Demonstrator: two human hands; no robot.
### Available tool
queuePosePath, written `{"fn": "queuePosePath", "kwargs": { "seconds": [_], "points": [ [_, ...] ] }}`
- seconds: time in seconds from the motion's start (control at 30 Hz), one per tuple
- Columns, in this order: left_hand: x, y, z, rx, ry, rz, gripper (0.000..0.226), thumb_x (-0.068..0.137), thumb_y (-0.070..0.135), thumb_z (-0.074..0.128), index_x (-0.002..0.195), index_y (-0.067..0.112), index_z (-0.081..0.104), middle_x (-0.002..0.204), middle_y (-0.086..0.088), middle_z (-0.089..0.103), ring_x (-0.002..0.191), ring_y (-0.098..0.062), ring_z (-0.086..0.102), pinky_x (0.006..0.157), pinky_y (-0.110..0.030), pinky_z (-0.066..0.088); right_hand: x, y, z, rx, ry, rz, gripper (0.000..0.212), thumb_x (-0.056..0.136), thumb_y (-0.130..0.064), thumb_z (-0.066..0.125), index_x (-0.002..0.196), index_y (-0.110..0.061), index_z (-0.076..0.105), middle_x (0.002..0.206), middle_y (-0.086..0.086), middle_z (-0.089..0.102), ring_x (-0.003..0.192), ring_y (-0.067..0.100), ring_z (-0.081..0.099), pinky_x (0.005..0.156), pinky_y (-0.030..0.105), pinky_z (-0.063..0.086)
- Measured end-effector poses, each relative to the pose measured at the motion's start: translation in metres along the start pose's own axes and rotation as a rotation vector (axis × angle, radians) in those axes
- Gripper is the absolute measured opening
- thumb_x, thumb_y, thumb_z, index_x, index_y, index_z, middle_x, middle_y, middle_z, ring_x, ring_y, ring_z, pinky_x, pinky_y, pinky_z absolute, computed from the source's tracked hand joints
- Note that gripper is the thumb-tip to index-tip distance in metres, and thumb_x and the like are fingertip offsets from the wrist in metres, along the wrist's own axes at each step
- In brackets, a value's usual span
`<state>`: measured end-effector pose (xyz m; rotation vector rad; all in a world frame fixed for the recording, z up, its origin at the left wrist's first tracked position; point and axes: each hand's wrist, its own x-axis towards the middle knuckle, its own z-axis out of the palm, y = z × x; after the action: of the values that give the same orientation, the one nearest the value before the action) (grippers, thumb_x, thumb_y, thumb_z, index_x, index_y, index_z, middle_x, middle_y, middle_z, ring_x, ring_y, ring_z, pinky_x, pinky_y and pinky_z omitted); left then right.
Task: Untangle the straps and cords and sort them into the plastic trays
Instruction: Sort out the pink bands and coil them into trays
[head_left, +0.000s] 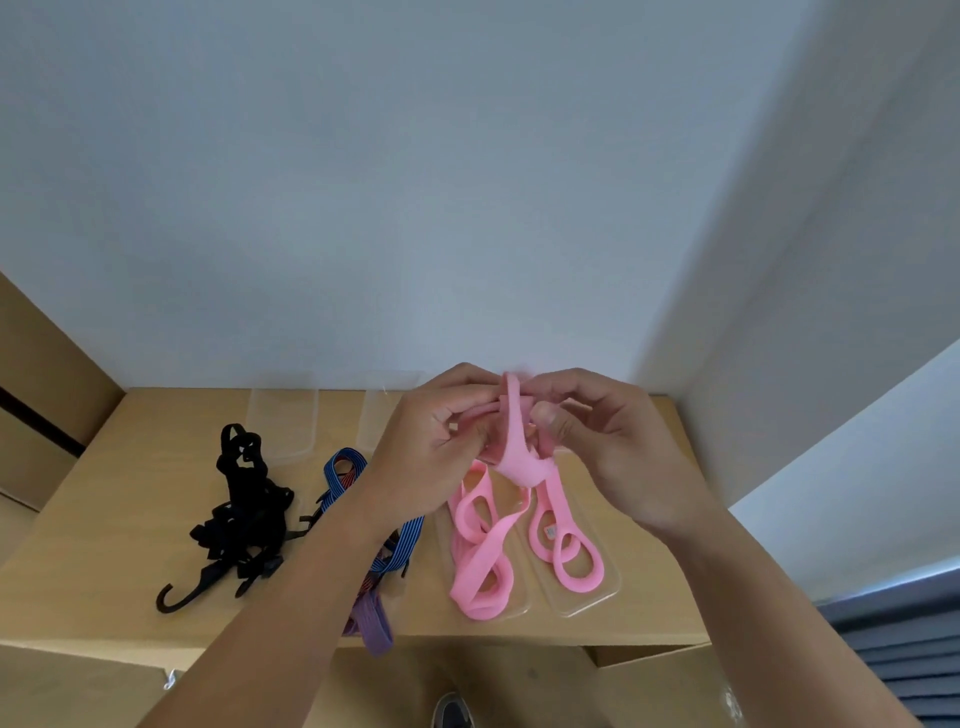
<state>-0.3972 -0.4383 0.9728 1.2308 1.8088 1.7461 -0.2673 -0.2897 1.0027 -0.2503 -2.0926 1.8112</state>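
A tan cardboard surface (130, 545) fills the lower part of the view, set against a pale wall. Both forearms reach up from the bottom edge and converge above its right half. The left hand (431, 447) and the right hand (608, 447) are raised off the surface and nearly touch, knuckles outward and fingers curled inward toward each other.

Each hand pinches the same pink strap (514, 447). The left closes thumb and fingers on a fold at its top. The right presses its thumb, nail toward the camera, against the band from the other side. The strap's lower end hangs down between the wrists.

Below the hands two clear plastic trays lie side by side. The left tray (519, 608) holds a looped pink band (478, 561), and the right tray (608, 587) holds a pink double loop (571, 551). Two more clear trays (283, 415) stand near the wall.

A black tangle of cords (244, 514) lies to the left, with a black hook (174, 597) at its near end. A blue striped cord (400, 540) runs under the left forearm.
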Motion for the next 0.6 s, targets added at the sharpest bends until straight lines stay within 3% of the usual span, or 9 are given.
{"fn": "queuePosePath", "kwargs": {
  "seconds": [0.1,0.17,0.23,0.3,0.47,0.53,0.6],
  "points": [
    [0.001,0.002,-0.004,-0.041,-0.041,-0.013,0.032,0.094,-0.011,0.061,0.110,0.010,0.078,0.112,0.002,0.068,0.108,-0.020,0.068,0.078,-0.029,0.060,0.000,-0.002,-0.004,0.029,-0.032,0.018,0.019,0.094,-0.009,0.066,0.109,-0.016,0.076,0.089,0.005,0.073,0.078,0.021,0.066,0.083,0.046,0.058],
    [0.002,0.000,-0.004,-0.014,-0.078,-0.016,0.033,0.095,-0.011,0.060,0.114,0.011,0.078,0.112,0.007,0.067,0.110,-0.019,0.067,0.080,-0.031,0.061,0.000,-0.002,-0.005,-0.039,-0.020,0.019,0.020,0.091,-0.003,0.071,0.103,-0.018,0.077,0.092,0.004,0.072,0.082,0.023,0.066,0.078,0.038,0.056],
    [0.005,-0.002,-0.003,0.039,-0.102,-0.011,0.040,0.093,-0.015,0.058,0.114,0.012,0.078,0.110,0.009,0.066,0.110,-0.015,0.066,0.081,-0.026,0.059,0.000,-0.002,-0.003,-0.114,0.024,0.025,0.022,0.086,-0.005,0.077,0.095,-0.025,0.076,0.098,0.002,0.069,0.092,0.022,0.066,0.078,0.034,0.057],
    [0.008,-0.005,0.000,0.132,-0.093,0.033,0.041,0.090,-0.016,0.058,0.113,0.012,0.078,0.108,0.009,0.067,0.106,-0.013,0.067,0.081,-0.022,0.056,0.001,-0.001,0.000,-0.171,0.107,0.027,0.017,0.084,-0.007,0.079,0.091,-0.021,0.074,0.100,0.001,0.067,0.093,0.020,0.066,0.077,0.035,0.060],
    [0.014,-0.009,0.003,0.078,-0.096,-0.065,0.030,0.097,-0.005,0.060,0.117,0.012,0.075,0.116,0.007,0.066,0.109,-0.021,0.069,0.089,-0.049,0.060,0.005,0.008,0.007,-0.366,0.226,-0.042,0.005,0.091,-0.012,0.073,0.092,-0.017,0.072,0.098,-0.010,0.068,0.096,0.012,0.067,0.074,0.031,0.057],
    [0.016,-0.006,0.001,-0.091,-0.199,-0.208,0.027,0.102,0.006,0.056,0.123,0.010,0.072,0.127,-0.005,0.065,0.116,-0.025,0.067,0.098,-0.052,0.056,0.008,0.012,0.007,-0.482,0.278,-0.122,0.005,0.093,-0.010,0.068,0.093,-0.014,0.071,0.100,-0.009,0.070,0.095,0.008,0.067,0.072,0.021,0.053],
    [0.018,0.005,0.002,-0.333,-0.246,-0.388,0.034,0.102,0.030,0.056,0.122,0.007,0.071,0.125,-0.018,0.067,0.117,-0.037,0.066,0.099,-0.054,0.055,0.011,0.016,0.010,-0.637,0.307,-0.221,0.010,0.093,-0.016,0.060,0.093,-0.011,0.069,0.102,-0.004,0.071,0.089,0.008,0.067,0.070,0.023,0.055]
  ]
}}
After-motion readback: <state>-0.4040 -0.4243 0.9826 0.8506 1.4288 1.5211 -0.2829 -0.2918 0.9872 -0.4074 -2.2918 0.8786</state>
